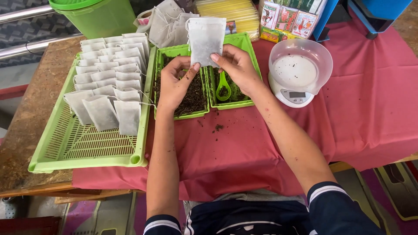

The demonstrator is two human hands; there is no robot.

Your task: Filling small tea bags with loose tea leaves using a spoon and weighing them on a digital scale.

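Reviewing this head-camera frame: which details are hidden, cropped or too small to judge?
- Contents of the white paper bag held by the left hand and right hand: its paper is opaque.
- Scale display: too small to read.
- Green bin: top cut off by the frame edge.
- Green scoop: handle end hidden behind the right hand.
- Far part of the loose-leaf tray: covered by the left hand.

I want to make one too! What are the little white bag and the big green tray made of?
The small white drawstring bag, held by both hands, looks like thin matte filter paper or fabric, slightly see-through. The large light-green slotted tray looks like smooth moulded plastic, with evenly spaced slots.
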